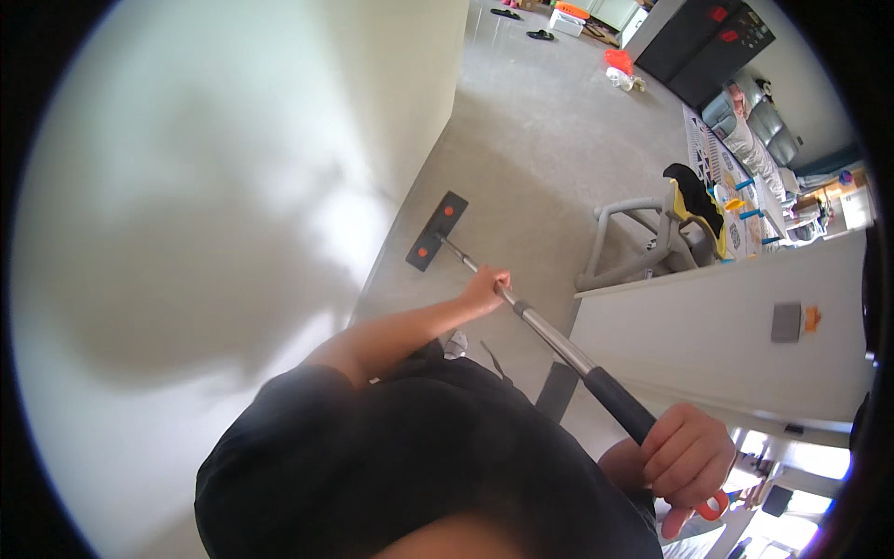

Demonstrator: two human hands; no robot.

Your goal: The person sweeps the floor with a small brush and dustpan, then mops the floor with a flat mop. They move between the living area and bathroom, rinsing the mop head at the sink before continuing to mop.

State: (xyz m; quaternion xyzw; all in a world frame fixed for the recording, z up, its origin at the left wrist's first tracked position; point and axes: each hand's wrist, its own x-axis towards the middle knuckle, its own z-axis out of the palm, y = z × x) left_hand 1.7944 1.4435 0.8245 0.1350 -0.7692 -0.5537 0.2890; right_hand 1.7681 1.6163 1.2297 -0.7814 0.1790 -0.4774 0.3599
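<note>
A flat mop with a telescopic metal pole runs slantwise across the view, and both my hands are on it. My left hand is closed round the thinner lower part of the pole. Higher up, my right hand wraps the top of the black grip, with an orange-red hanging loop showing below the fingers. The dark rectangular mop head, marked by two orange discs, rests on the grey floor close to the foot of the white wall.
At the right stands a grey-framed child's seat with a black and yellow top, beside a low wall. Farther off are red and white plastic bags, black slippers, a dark refrigerator, a patterned mat and a sofa.
</note>
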